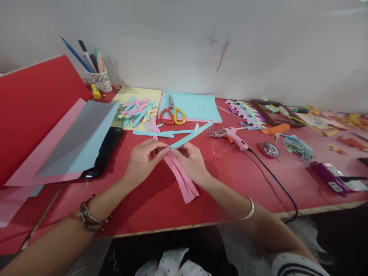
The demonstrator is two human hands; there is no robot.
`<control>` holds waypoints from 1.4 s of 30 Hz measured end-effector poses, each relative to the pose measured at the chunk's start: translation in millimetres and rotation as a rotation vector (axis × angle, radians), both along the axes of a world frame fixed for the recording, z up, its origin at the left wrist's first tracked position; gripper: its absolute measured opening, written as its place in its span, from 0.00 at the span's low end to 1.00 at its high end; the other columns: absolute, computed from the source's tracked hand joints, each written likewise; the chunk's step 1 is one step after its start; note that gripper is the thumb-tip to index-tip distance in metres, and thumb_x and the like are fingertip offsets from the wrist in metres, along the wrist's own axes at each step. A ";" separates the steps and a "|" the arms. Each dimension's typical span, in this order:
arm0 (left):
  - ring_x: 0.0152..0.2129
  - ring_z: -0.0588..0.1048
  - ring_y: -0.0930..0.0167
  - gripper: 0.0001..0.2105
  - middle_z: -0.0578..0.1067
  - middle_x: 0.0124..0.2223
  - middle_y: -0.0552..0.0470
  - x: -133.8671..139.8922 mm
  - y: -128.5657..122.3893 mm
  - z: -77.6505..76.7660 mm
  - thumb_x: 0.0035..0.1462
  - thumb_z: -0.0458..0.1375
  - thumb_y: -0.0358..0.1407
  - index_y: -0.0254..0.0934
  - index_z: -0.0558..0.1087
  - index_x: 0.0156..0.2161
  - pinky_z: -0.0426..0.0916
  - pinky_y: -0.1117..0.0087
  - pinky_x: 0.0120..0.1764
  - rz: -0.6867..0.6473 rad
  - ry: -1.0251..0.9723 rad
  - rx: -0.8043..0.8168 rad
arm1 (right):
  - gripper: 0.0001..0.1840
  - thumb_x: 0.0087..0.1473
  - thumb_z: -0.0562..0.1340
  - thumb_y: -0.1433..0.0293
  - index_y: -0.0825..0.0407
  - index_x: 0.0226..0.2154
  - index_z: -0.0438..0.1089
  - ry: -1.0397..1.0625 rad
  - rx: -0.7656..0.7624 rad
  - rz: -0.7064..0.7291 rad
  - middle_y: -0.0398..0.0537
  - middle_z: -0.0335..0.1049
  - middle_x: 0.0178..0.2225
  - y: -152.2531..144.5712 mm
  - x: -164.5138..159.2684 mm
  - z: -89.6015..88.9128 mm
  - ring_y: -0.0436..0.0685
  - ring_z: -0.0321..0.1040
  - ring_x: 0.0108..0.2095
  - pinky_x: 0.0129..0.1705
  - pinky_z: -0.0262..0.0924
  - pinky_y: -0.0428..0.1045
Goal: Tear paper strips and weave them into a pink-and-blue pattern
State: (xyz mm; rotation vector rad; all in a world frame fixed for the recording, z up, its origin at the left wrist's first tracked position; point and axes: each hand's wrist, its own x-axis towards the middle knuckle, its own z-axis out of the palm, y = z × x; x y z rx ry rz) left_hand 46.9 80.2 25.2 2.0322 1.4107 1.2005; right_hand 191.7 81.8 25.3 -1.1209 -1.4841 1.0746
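Note:
Between the fingertips of both hands, one end of a light blue paper strip (191, 136) is pinched; its other end points up and to the right. My left hand (146, 158) is closed on that end from the left. From the right, my right hand (189, 160) grips the same end, thumb and finger together. Pink paper strips (182, 182) lie on the table below the fingers, partly under my right hand. Just beyond the hands rest more blue strips (153, 133). Scissors (173, 113) with one red and one yellow handle lie on a light blue sheet (198, 105).
A pink glue gun (231, 138) with a black cord lies to the right. Cut paper pieces (138, 109) are heaped on a yellow sheet (123, 96). At left are stacked sheets (77, 142), a black phone (107, 151) and a pen cup (101, 80). A purple box (333, 178) sits far right.

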 end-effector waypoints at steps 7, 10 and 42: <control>0.23 0.69 0.72 0.11 0.74 0.26 0.51 -1.2 -1.7 1.4 0.54 0.47 0.39 0.38 0.68 0.27 0.61 0.75 0.27 -0.082 0.134 0.099 | 0.09 0.48 0.57 0.66 0.51 0.21 0.64 -0.148 0.159 0.011 0.41 0.65 0.21 -1.5 2.5 1.0 0.49 0.62 0.24 0.28 0.56 0.46; 0.22 0.69 0.71 0.12 0.74 0.26 0.51 -0.6 -1.6 0.6 0.54 0.45 0.39 0.38 0.67 0.27 0.61 0.73 0.27 -0.087 0.177 0.099 | 0.09 0.48 0.57 0.66 0.51 0.20 0.63 -0.134 0.126 0.013 0.41 0.65 0.21 -1.6 2.9 0.9 0.49 0.62 0.24 0.29 0.57 0.46; 0.09 0.63 0.80 0.20 0.67 0.13 0.59 -11.3 10.4 -1.0 0.46 0.57 0.51 0.34 0.62 0.22 0.56 0.80 0.14 -0.764 -0.495 -0.773 | 0.09 0.53 0.56 0.71 0.55 0.37 0.70 -1.142 0.309 0.137 0.52 0.70 0.38 70.8 -16.2 0.0 0.55 0.65 0.41 0.41 0.56 0.49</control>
